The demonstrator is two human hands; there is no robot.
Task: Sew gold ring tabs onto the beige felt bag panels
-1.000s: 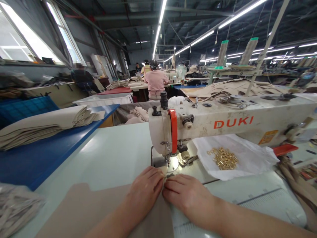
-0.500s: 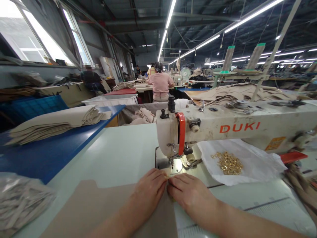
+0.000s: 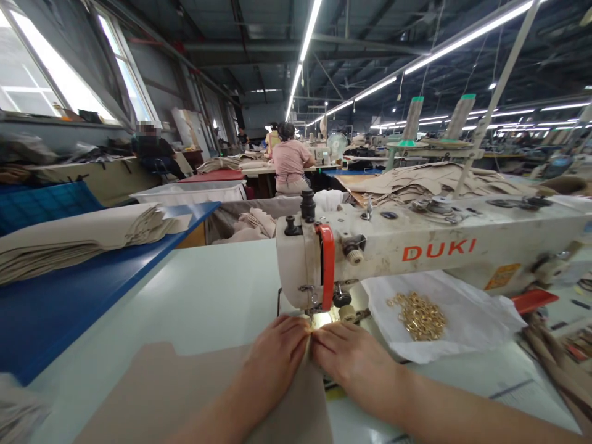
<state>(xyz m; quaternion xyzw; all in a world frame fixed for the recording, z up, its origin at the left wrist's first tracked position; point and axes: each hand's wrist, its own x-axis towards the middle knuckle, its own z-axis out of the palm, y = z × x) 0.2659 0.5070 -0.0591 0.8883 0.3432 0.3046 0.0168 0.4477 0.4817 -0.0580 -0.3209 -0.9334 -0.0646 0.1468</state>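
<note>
A beige fabric piece [image 3: 185, 388] lies flat on the pale table, running from the lower left up to the sewing machine [image 3: 305, 259]. At its corner, just in front of the needle area, my left hand [image 3: 277, 351] is closed, fingertips pinching the fabric edge. Closed as well, my right hand [image 3: 346, 354] meets it from the other side, with thumb and fingers at the same edge. The fingertips almost touch and hide what lies between them. Light from the machine's lamp shines right behind them, and the presser foot is mostly covered.
Gold metal rings [image 3: 419, 316] lie heaped on white paper [image 3: 472, 327] under the machine arm. Stacked beige pieces [image 3: 83, 231] rest on a blue table [image 3: 106, 277] at left. Thread cones [image 3: 413, 120] stand behind. A person in pink [image 3: 291, 161] sits ahead, facing away.
My view has turned slightly, so the machine and tables appear shifted left and a little lower. Both hands sit closer to the needle area and cover more of it, still at the fabric edge.
</note>
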